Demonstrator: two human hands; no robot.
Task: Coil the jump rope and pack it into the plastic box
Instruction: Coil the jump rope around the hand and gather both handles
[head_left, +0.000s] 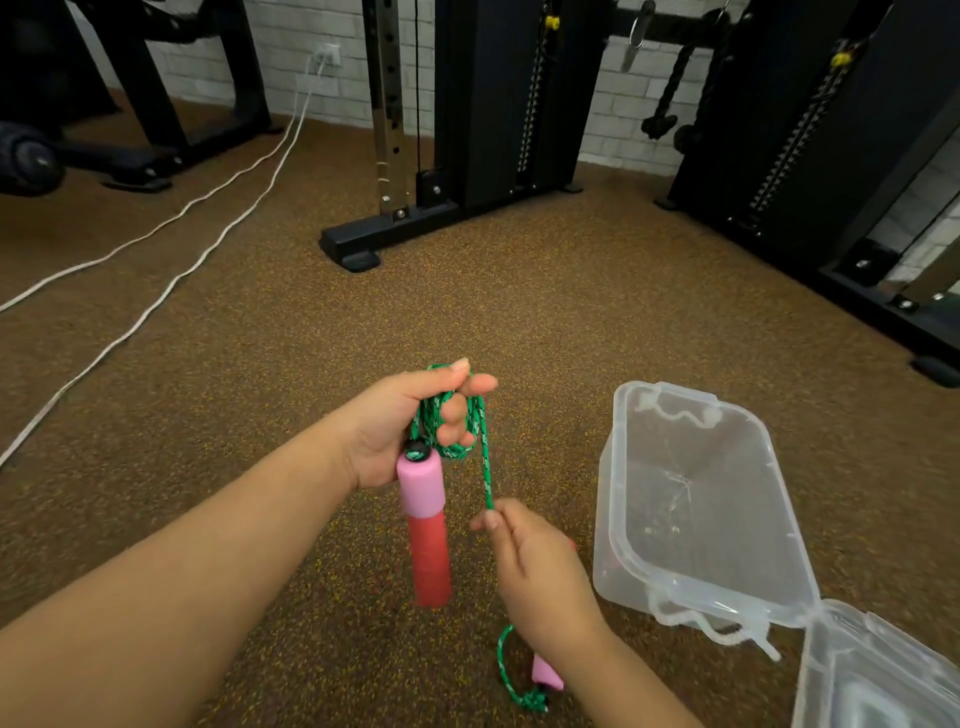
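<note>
Floor, brown speckled, with black gym frames at the far wall and two white cables trailing left. Box, clear plastic, open on the floor at right, its hinged lid lying beside it. Left hand closed around green rope coils, one pink-and-red handle hanging below. Right hand pinches the rope strand just beneath; second handle partly hidden under its wrist.
</note>
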